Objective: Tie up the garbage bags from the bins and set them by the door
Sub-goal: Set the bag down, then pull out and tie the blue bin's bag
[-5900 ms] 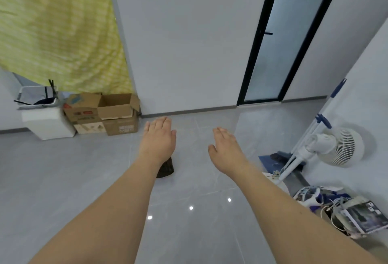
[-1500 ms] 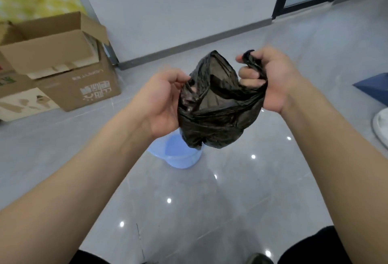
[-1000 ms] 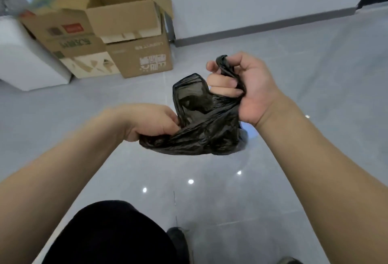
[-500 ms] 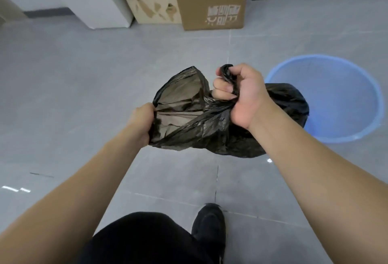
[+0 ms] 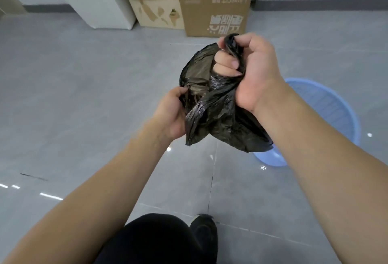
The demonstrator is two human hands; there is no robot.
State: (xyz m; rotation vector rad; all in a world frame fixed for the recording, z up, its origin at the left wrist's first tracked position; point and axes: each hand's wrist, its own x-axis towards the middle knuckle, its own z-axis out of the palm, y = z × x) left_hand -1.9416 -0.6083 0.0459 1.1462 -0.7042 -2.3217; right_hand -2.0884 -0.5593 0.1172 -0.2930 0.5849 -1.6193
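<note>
A small black garbage bag [image 5: 218, 116] hangs in the air between both hands, above the grey floor. My right hand [image 5: 249, 68] grips one gathered edge of the bag's mouth in a fist, with a twist of plastic sticking out of the top. My left hand [image 5: 172, 112] holds the opposite edge lower down and to the left, its fingers curled into the plastic. A round light-blue bin [image 5: 327, 116] stands on the floor to the right, partly hidden by the bag and my right forearm.
Stacked cardboard boxes [image 5: 214, 11] and a white bin [image 5: 94, 1] stand against the far wall. My dark trouser leg [image 5: 155, 240] and shoe [image 5: 205, 230] are at the bottom. The floor is glossy grey tile.
The bag came out of the blue bin and both hands grasped its mouth. Over the last second the view tilted down and my hands drew closer together, bunching the opening.
</note>
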